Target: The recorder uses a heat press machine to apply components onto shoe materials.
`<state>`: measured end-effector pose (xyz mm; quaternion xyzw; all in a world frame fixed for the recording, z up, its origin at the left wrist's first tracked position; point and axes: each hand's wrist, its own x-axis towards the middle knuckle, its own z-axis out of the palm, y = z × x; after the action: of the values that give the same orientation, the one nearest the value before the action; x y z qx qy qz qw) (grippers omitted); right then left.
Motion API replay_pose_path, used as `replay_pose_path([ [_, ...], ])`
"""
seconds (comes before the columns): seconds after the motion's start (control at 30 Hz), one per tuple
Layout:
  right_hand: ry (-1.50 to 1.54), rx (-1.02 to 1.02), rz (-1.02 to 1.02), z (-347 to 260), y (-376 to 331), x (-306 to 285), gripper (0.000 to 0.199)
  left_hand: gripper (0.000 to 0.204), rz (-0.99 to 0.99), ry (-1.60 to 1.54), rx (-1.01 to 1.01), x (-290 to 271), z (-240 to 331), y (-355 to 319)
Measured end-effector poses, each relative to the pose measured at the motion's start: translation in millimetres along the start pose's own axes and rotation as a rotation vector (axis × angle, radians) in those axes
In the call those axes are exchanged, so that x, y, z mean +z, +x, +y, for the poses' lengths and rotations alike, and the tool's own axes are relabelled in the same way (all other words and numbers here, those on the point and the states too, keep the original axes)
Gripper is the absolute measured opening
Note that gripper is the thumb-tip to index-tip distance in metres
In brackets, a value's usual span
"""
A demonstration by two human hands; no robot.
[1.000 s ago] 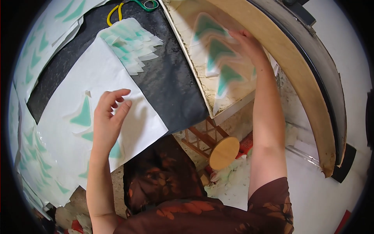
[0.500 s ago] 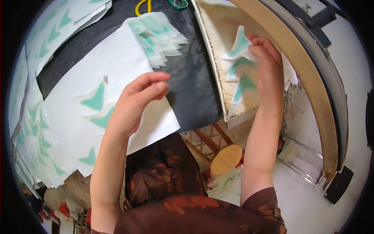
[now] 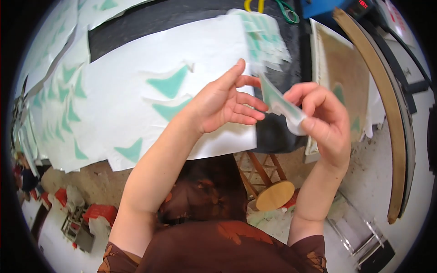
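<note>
Between the thumb and fingers of my right hand (image 3: 327, 119) is a thin, pointed translucent-white piece with a green middle (image 3: 276, 99). It hangs bent and somewhat edge-on. My left hand (image 3: 230, 101) is open, palm turned toward the piece, its fingertips close to it; whether they touch I cannot tell. Under my left arm a large white sheet (image 3: 214, 50) bears a few green curved-triangle pieces (image 3: 169, 83). A pile of similar overlapping pieces (image 3: 268, 38) lies past its far right corner. More green pieces (image 3: 338, 93) lie on the tan panel (image 3: 339, 59) at right.
Green-handled scissors (image 3: 287, 12) and a yellow handle (image 3: 254, 5) lie at the far edge. Sheets with many green shapes (image 3: 63, 107) cover the left side. A long curved tan-edged frame (image 3: 373, 104) borders the right. A wooden stool (image 3: 275, 195) stands below the black tabletop (image 3: 277, 132).
My right hand has come off the panel and moved left, carrying one piece. My left hand has uncurled and turned its palm to it. The whole view has shifted.
</note>
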<state>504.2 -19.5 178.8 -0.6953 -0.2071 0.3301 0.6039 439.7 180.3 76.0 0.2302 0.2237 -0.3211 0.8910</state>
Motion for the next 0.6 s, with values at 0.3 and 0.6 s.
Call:
replay_pose_path([
  [0.3, -0.594, -0.343, -0.249, 19.4, 47.5, 100.3, 0.019, 0.035, 0.239, 0.079, 0.453, -86.2, 28.0, -85.7],
  [0.6, -0.654, -0.419, -0.126, 114.8, 95.0, 238.5, 0.010, 0.038, 0.799, 0.565, 0.500, -181.8, 53.5, -183.6],
])
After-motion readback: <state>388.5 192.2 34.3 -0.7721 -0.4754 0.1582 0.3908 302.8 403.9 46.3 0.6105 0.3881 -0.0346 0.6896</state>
